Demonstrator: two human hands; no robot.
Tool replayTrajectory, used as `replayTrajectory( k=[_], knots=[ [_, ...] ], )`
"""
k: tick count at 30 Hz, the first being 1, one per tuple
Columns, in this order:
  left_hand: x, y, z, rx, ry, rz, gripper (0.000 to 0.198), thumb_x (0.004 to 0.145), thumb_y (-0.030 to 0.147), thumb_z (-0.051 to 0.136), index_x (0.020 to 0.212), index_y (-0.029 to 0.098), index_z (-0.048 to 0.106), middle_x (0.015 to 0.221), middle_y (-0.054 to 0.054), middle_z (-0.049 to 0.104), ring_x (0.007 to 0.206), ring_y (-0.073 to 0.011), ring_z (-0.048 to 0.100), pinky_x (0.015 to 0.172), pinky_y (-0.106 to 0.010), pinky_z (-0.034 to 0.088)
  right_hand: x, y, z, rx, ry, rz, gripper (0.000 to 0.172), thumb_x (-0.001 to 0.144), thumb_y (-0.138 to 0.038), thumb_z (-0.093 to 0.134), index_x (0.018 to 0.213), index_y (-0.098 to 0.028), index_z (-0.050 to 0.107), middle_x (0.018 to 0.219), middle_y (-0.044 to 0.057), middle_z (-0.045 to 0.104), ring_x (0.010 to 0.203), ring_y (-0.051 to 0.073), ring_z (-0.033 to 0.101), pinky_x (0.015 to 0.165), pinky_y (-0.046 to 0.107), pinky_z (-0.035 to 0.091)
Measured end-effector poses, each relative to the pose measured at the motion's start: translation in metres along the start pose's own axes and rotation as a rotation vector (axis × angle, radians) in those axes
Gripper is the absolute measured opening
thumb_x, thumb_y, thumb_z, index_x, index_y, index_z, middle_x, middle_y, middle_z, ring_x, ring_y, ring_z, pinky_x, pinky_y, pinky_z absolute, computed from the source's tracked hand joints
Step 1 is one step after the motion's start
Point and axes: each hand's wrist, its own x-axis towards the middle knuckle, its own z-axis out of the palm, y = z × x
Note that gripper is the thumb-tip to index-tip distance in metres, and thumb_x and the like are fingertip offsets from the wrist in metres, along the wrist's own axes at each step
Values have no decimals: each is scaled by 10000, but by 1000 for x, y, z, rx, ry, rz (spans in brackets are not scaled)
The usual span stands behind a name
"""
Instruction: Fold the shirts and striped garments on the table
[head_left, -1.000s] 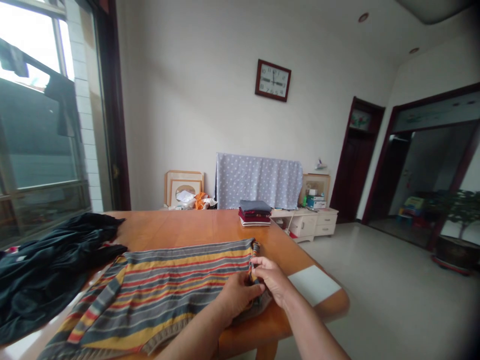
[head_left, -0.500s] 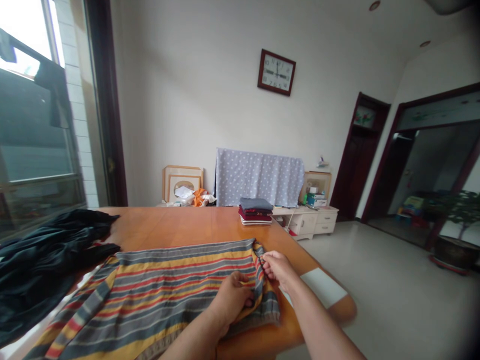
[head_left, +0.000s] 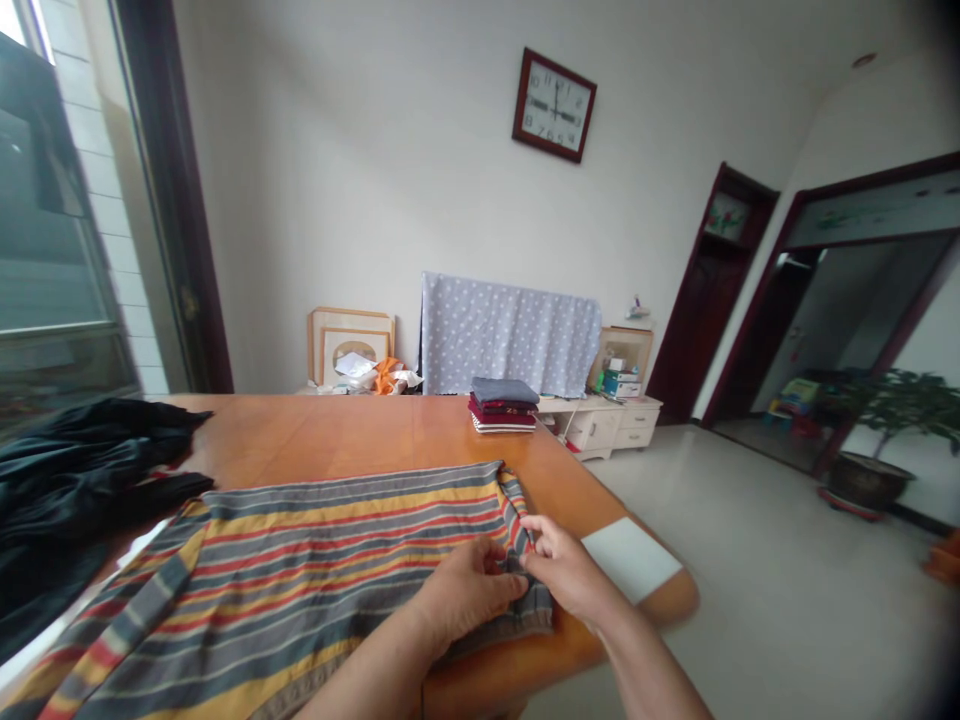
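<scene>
A garment striped in grey, yellow, red and dark blue [head_left: 322, 560] lies spread on the wooden table, with a long folded strip at its left side. At its right end, my right hand [head_left: 559, 560] pinches the narrow folded edge between thumb and fingers. My left hand [head_left: 469, 590] is just to the left of it, thumb and fingers curled around cloth near the same edge. Its fingertips are partly hidden, and both forearms reach in from the bottom.
Dark clothes [head_left: 75, 490] are heaped on the left of the table [head_left: 300, 425]. A stack of folded clothes [head_left: 504, 405] sits at the far side. A pale sheet [head_left: 632, 558] lies by the right corner. Beyond are a white cabinet [head_left: 615, 428] and a potted plant [head_left: 870, 480].
My right hand has come slightly lower and closer to my left hand along the garment's right edge. My left thumb now extends further right. The camera view has shifted somewhat.
</scene>
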Motion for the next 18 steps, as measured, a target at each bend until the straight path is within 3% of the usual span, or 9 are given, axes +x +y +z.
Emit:
replayTrajectory(
  k=[4, 9, 11, 18],
  knots=[
    [-3, 3, -1, 24, -15, 50, 494, 639, 454, 842, 1004, 164, 677, 838, -4, 672, 758, -157, 591, 654, -218, 422, 1, -16, 15, 236, -79, 9, 528, 806, -347, 677, 1291, -187, 542, 810, -9, 636, 766, 172, 626, 645, 251, 449],
    [1, 0, 1, -72, 6, 94, 320, 717, 366, 787, 933, 170, 654, 806, -5, 671, 742, -154, 590, 660, -222, 424, 12, -25, 21, 337, -244, 73, 527, 836, -351, 637, 1322, -180, 522, 799, 8, 680, 698, 158, 648, 651, 263, 490],
    [5, -3, 1, -61, 38, 88, 220, 732, 288, 749, 895, 174, 656, 789, -5, 672, 738, -158, 590, 647, -221, 417, 23, -24, 19, 315, -246, 95, 512, 855, -376, 614, 1319, -181, 524, 779, 20, 699, 653, 159, 655, 610, 257, 489],
    [14, -11, 0, -96, 83, 8, 77, 751, 200, 640, 821, 183, 666, 725, -6, 684, 682, -172, 614, 589, -224, 401, 93, -9, 0, 59, 267, 230, 224, 895, -386, 595, 984, -181, 613, 669, -5, 640, 475, 83, 538, 427, 168, 358]
  ],
)
